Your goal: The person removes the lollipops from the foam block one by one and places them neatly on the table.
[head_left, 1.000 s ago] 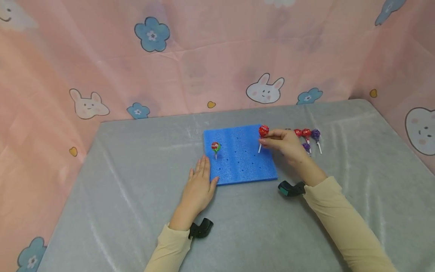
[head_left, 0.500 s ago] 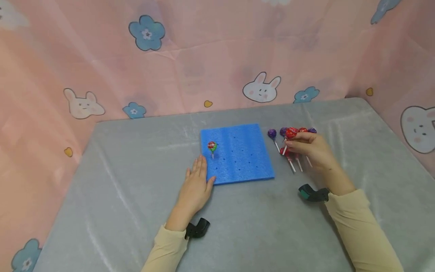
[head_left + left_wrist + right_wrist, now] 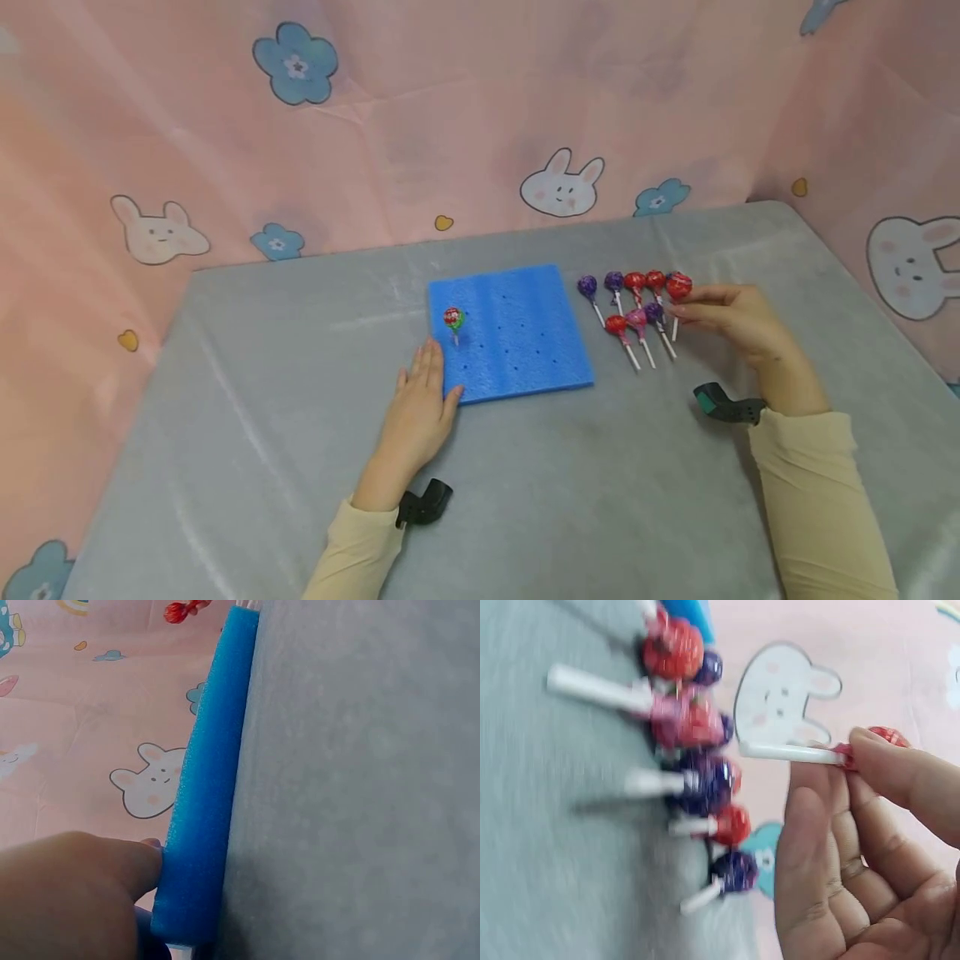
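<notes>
My right hand [image 3: 738, 325] pinches a red lollipop [image 3: 678, 286] just under its head, over the right end of the loose lollipops. In the right wrist view its white stick [image 3: 791, 752] juts out past the thumb, and the head is partly behind the fingertips. My left hand [image 3: 412, 408] lies along the left edge of a blue foam board [image 3: 517, 333], fingers straight, thumb at the front corner. Small holes dot the board. A red-and-green lollipop [image 3: 452, 317] stands upright in its left part.
Several loose lollipops lie right of the board in two rows, among them a purple one [image 3: 587, 287], a red one [image 3: 616, 325] and a pink one [image 3: 637, 317]. A grey cloth [image 3: 570, 492] covers the table. Behind hangs a pink printed curtain [image 3: 420, 108].
My right hand has carried the red lollipop rightward, from above the board's right edge across the loose lollipops to their far end. My left hand stays at the board; the head view has shifted slightly.
</notes>
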The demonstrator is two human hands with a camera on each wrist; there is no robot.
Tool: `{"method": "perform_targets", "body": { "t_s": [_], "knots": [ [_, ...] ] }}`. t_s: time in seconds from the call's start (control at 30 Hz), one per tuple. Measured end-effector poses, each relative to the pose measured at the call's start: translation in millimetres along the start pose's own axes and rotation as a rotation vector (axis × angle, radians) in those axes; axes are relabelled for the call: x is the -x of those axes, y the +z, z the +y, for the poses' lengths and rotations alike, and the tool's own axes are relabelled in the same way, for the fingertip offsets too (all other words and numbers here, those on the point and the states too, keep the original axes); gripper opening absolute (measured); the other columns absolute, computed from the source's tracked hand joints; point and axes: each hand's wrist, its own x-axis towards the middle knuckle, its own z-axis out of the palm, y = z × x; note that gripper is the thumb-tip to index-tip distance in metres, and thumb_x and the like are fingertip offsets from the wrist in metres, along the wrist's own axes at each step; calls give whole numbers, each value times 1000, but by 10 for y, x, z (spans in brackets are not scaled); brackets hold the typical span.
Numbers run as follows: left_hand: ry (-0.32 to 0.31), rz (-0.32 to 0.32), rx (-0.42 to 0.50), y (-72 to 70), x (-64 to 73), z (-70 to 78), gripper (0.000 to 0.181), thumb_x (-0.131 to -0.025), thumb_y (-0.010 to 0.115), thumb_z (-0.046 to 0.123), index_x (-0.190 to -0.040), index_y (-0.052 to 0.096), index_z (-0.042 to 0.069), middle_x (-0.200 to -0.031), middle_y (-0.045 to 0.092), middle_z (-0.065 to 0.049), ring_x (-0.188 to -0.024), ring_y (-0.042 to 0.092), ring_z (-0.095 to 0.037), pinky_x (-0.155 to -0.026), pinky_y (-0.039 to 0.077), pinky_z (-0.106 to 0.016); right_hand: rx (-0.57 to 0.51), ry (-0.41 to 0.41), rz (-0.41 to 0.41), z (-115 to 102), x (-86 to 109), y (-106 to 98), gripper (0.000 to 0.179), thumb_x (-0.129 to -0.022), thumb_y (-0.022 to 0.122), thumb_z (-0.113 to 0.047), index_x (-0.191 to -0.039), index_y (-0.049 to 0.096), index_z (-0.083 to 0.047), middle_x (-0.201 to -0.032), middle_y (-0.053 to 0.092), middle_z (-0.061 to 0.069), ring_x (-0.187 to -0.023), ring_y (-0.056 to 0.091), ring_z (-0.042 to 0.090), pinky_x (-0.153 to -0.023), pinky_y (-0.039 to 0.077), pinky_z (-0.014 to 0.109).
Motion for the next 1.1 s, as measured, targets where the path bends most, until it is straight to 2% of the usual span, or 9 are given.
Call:
{"method": "perform_targets", "body": {
  "t_s": [0.13, 0.4, 0.6, 0.77, 0.93, 1.1],
  "knots": [
    [-5, -8, -7, -9, -1, 0, 66, -102, 44, 30, -149, 16, -7, -155, 14, -21, -143, 13, -34, -112, 15, -54, 100, 59, 3, 29, 4, -93, 13, -88, 68, -8, -83, 71, -19, -81, 66, -14, -73, 65, 4, -67, 54, 20],
    [-8, -11, -8, -9, 6, -3, 66, -102, 44, 29, -148, 16, -8, -155, 13, -21, -143, 13, -34, -112, 14, -54, 164, 146, -33, 146, -24, -179, 4, -89, 68, -10, -87, 72, -10, -81, 66, -16, -75, 63, 1, -68, 54, 21],
    [-2, -7, -4, -2, -3, 3, 65, -102, 44, 29, -148, 16, -8, -155, 14, -22, -142, 13, -35, -111, 14, -55, 192, 206, -53, 189, -37, -180, 16, -88, 69, -12, -98, 71, 1, -79, 64, -16, -71, 61, 1, -66, 54, 21],
    [-2, -7, -4, -12, 2, 11, 65, -102, 44, 29, -148, 17, -9, -155, 13, -22, -143, 13, -35, -112, 14, -55, 267, 255, -42, 184, -33, -168, 23, -87, 71, -21, -98, 73, -1, -76, 63, -15, -68, 58, 2, -65, 53, 20],
    [-5, -8, -7, -11, 5, 13, 65, -102, 43, 29, -148, 17, -9, -155, 13, -22, -143, 13, -34, -112, 14, -54, 327, 258, -46, 178, -33, -133, 37, -88, 70, -21, -106, 67, 11, -75, 63, -11, -66, 57, 3, -63, 53, 21],
    [-7, -10, -10, -11, 7, 15, 65, -102, 43, 29, -148, 18, -9, -155, 13, -22, -143, 13, -34, -112, 14, -54, 347, 258, -47, 171, -30, -125, 35, -88, 70, -20, -103, 66, 11, -73, 63, -9, -64, 57, 3, -62, 53, 21]
  ]
}}
